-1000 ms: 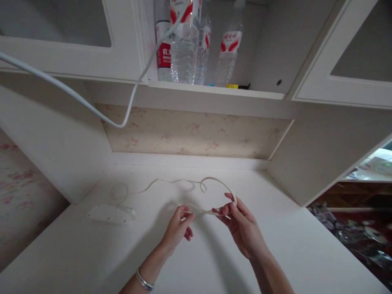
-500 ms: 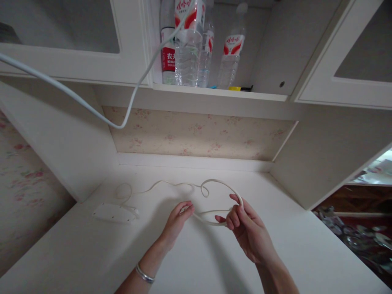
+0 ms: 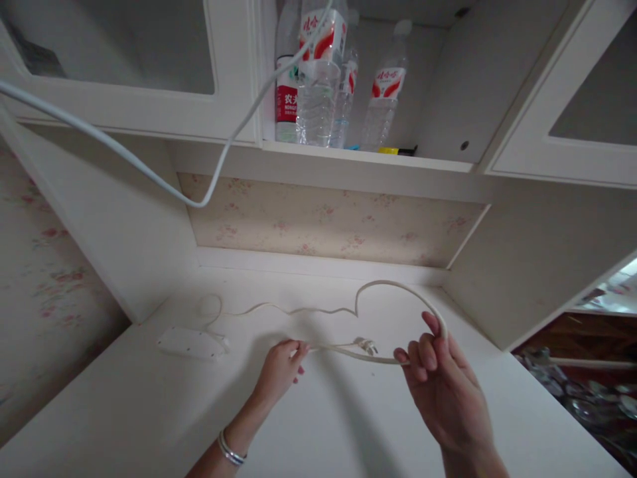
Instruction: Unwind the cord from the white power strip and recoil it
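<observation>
A white power cord (image 3: 393, 285) runs in a loop between my two hands over the white counter. My left hand (image 3: 281, 368), with a silver bangle at the wrist, pinches the cord near the middle. On the right, the fingers of my right hand (image 3: 445, 385) are curled around the other side of the loop. The cord's plug (image 3: 367, 345) shows its metal prongs between the hands. From the loop the cord trails left along the counter to a white power strip (image 3: 192, 344), which lies flat at the left.
Above the counter (image 3: 308, 431), an open cupboard shelf (image 3: 368, 155) holds several plastic bottles (image 3: 318, 99) and a small yellow item (image 3: 389, 151). A thick white cable (image 3: 124, 153) hangs close in front of the cupboard. Cluttered glassy things (image 3: 582, 392) stand beyond the counter's right edge.
My right hand has moved right, drawing the loop wider. My left hand has shifted slightly left and down. The plug has come into sight between them.
</observation>
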### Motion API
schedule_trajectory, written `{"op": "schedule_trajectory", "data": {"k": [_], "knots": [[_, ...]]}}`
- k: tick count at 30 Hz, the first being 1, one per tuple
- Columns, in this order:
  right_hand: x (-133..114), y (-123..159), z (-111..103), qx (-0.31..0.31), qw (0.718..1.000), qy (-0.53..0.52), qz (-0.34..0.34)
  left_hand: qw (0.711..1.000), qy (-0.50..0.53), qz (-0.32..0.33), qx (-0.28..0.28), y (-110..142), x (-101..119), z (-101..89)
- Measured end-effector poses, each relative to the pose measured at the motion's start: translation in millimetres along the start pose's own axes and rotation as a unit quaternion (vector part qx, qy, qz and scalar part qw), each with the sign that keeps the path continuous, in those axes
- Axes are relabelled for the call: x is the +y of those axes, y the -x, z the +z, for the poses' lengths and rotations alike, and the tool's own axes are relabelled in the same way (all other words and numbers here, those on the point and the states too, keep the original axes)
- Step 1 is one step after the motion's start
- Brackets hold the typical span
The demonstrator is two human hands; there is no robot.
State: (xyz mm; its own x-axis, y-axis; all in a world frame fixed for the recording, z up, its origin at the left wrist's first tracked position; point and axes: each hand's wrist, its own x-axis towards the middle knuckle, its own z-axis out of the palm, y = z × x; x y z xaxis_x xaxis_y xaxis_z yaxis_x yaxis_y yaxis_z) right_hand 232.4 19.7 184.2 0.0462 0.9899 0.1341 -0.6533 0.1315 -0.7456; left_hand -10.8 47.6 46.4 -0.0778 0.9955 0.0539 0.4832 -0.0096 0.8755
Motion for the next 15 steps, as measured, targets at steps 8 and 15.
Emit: {"op": "schedule_trajectory", "data": {"k": [8, 15], "knots": [[-6, -13, -25, 0.034, 0.999, 0.017, -0.009, 0.990, -0.051, 0.101, 0.081, 26, 53, -42.8], [17, -15, -50, -0.028, 0.993, 0.076, 0.082, 0.964, -0.071, 0.242, 0.079, 37, 105, -67.8]]}}
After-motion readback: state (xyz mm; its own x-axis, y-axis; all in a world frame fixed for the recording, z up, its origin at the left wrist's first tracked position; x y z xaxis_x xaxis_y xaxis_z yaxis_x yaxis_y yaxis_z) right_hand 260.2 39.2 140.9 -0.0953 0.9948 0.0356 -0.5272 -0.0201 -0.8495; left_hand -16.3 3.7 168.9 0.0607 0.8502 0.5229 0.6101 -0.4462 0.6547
